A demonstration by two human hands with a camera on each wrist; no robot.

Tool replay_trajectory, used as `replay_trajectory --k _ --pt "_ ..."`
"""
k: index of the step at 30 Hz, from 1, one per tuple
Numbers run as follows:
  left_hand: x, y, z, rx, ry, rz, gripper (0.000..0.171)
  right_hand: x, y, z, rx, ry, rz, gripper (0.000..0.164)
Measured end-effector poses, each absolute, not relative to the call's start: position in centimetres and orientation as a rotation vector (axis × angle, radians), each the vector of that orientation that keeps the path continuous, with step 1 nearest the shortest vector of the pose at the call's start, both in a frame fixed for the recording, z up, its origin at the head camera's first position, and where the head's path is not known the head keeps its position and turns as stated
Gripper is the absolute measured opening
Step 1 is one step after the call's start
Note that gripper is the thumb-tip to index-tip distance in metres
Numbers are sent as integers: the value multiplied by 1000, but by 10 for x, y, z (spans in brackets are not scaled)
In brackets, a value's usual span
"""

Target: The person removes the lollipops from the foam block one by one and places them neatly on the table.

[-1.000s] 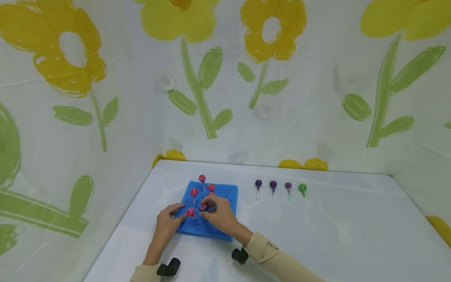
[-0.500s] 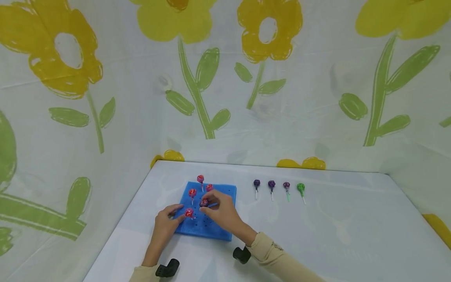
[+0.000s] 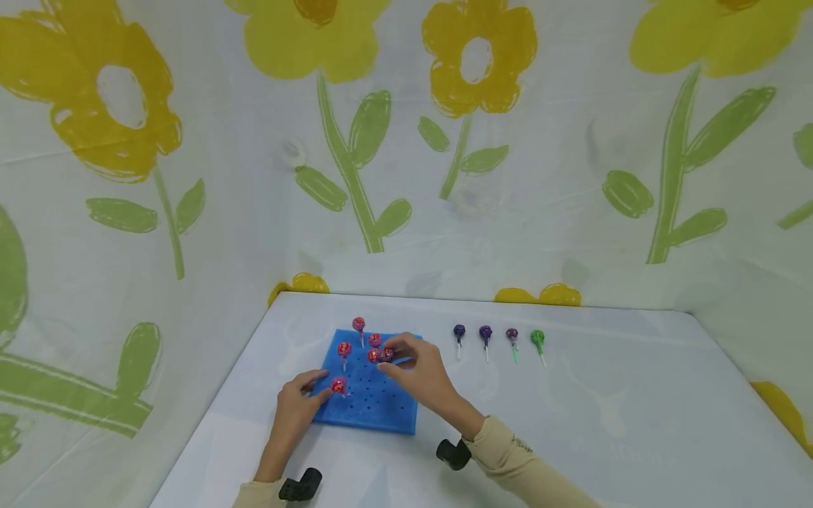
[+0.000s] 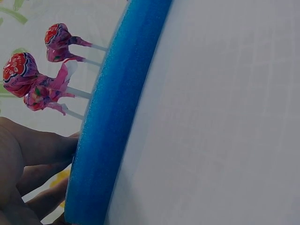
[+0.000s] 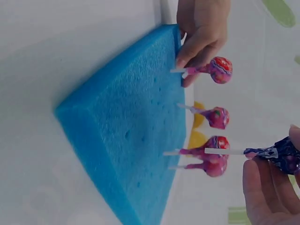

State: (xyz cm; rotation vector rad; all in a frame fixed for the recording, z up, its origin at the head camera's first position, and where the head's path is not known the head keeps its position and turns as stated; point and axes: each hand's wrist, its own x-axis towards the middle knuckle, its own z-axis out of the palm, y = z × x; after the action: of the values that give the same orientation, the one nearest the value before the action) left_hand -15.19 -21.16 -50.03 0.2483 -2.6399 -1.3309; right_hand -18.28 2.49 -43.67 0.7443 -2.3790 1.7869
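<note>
I'm watching the right hand point(image 3: 422, 370) now, and its thumb and fingers are pinching a dark-blue lollipop point(image 5: 281, 157) by the wrapped head. That candy is hanging over the blue foam board point(image 3: 394, 418), its stick pointing at the holed face but not touching it, its head sitting just beside a red-and-pink lollipop point(image 3: 374, 356). That's where I'm seeing trouble: so little space is separating them that a sideways drift could be knocking the standing one askew. With only the head being gripped, the stick could also be swinging off line, missing a hole and bending. The left hand point(image 3: 298, 398) is resting its parted fingers on the board's left edge; if that pressure is slackening, the foam could be sliding.

As for looks, the wrapper is gleaming dark blue with paler print, gathering into a twisted neck and showing pink where the straight white stick is emerging.
</note>
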Motion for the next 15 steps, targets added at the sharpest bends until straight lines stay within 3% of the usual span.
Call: replay_trajectory --k 15 --pt "-153 -213 -501 245 -2644 -1345 34 -188 58 -428 641 -2362 1751 24"
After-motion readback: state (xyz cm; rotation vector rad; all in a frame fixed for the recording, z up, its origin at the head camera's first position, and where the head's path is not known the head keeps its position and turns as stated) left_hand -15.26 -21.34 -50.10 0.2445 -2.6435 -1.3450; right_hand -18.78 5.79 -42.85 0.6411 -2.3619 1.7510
